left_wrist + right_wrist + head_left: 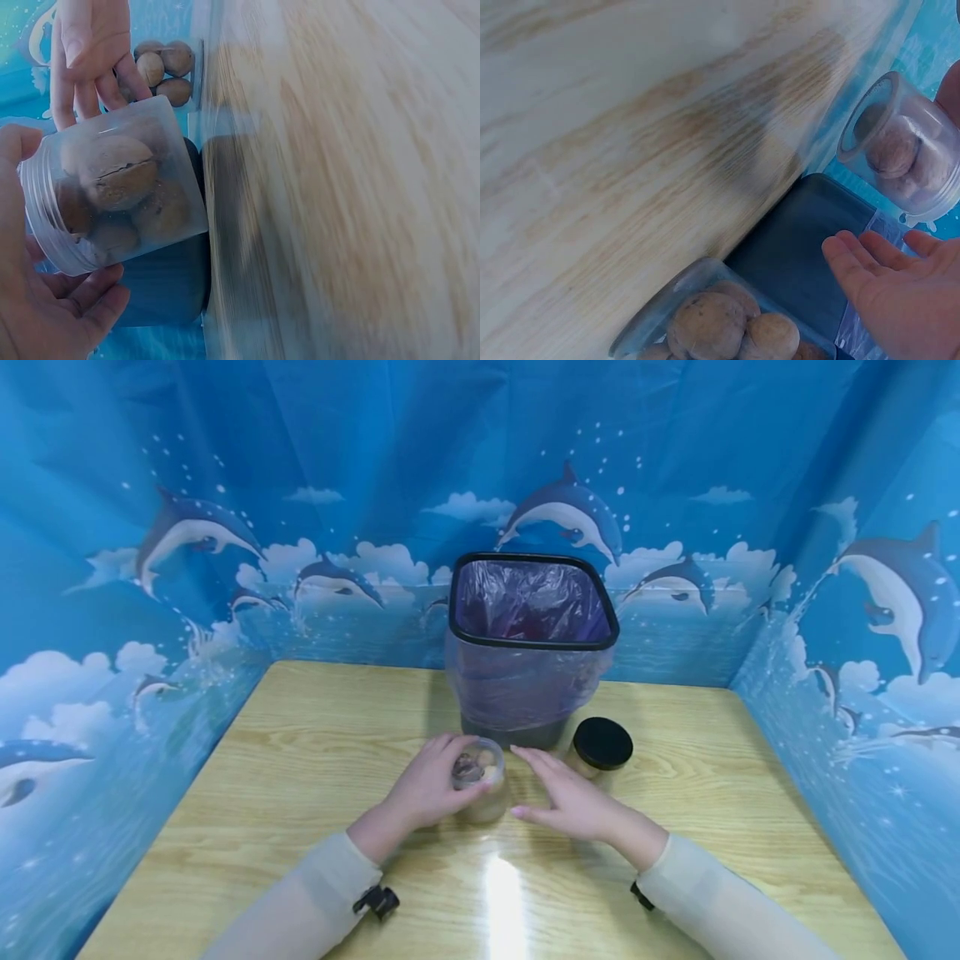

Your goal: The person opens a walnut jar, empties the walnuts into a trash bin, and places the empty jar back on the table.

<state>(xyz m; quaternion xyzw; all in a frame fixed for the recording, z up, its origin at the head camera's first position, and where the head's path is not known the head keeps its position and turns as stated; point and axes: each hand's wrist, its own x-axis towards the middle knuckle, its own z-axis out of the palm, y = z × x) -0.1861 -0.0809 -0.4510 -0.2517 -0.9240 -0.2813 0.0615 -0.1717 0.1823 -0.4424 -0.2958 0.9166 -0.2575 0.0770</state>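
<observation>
My left hand grips an open clear plastic jar near its threaded rim, thumb on one side and fingers on the other. Several walnuts fill the jar, one with a dark crack in its shell. In the wrist views the jar looks tilted; whether its base touches the table cannot be told. My right hand is beside the jar, fingers extended and thumb apart, holding nothing. Just beyond that hand stands a second clear jar with a black lid, also containing several walnuts.
A dark bin with a black rim and purple plastic liner stands right behind the jars. Under everything is a wood-grain table. Blue curtains printed with dolphins enclose its back and sides.
</observation>
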